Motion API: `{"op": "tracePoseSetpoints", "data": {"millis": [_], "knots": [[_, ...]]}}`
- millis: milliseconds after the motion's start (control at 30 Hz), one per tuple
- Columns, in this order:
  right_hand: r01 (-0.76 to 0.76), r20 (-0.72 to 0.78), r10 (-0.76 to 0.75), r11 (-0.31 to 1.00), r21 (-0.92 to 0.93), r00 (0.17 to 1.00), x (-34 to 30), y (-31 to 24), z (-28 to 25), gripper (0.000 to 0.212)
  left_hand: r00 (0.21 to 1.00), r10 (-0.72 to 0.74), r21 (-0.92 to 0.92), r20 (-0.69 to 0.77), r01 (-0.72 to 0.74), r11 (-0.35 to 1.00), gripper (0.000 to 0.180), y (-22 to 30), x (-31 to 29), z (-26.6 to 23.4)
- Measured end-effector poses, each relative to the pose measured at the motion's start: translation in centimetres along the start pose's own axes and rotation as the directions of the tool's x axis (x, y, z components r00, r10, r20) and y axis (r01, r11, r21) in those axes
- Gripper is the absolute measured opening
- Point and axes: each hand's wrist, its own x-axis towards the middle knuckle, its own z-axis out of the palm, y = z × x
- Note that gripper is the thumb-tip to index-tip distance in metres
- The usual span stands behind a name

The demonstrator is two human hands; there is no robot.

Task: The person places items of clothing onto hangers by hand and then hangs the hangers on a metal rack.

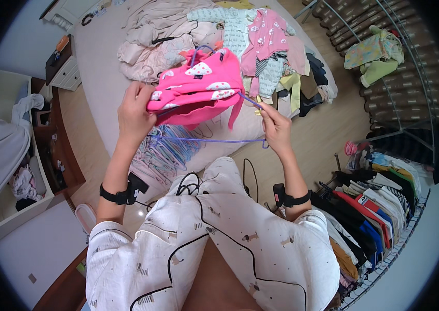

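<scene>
Pink garment (pixel 198 88) with white patches was held up over the bed (pixel 100 67), partly threaded on a purple wire hanger (pixel 214 140). Hanger's long axis ran roughly left to right, bottom bar level, hook (pixel 201 50) pointing up and away from the person. Left hand (pixel 135 115) was closed, pinching the garment's left edge. Right hand (pixel 276 127) was closed on the hanger's right corner. Heap of baby clothes (pixel 261 41) lay on the bed beyond; spare hangers (pixel 170 150) lay below the garment.
</scene>
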Motion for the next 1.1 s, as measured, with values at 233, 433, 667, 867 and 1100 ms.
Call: {"op": "tracePoseSetpoints", "data": {"millis": [233,433,667,867,1100], "knots": [[-0.045,-0.148,0.042,0.999,-0.017,0.988,-2.4,-2.8,-0.7,0.022,0.985,-0.169,-0.29,0.022,0.168,0.942,0.025,-3.4,-2.2,-1.7],[-0.136,-0.268,0.117,0.989,-0.055,0.956,-5.1,-5.5,0.0,0.022,0.991,0.023,-0.249,-0.135,-0.057,0.967,0.024,-2.4,-4.3,-3.7],[-0.211,-0.338,0.198,0.977,-0.003,0.92,-7.0,-7.3,1.5,0.021,0.988,0.122,-0.321,-0.089,-0.145,0.936,0.035,-0.7,-5.6,-4.8],[-0.197,-0.364,0.19,0.98,0.018,0.912,-7.8,-8.3,2.3,0.022,0.975,0.22,-0.431,-0.025,-0.209,0.878,0.04,1.1,-7.0,-4.7],[-0.14,-0.396,0.158,0.987,0.076,0.904,-7.3,-8.7,3.6,0.021,0.922,0.362,-0.505,0.14,-0.248,0.827,0.04,3.5,-9.5,-5.5]]}}
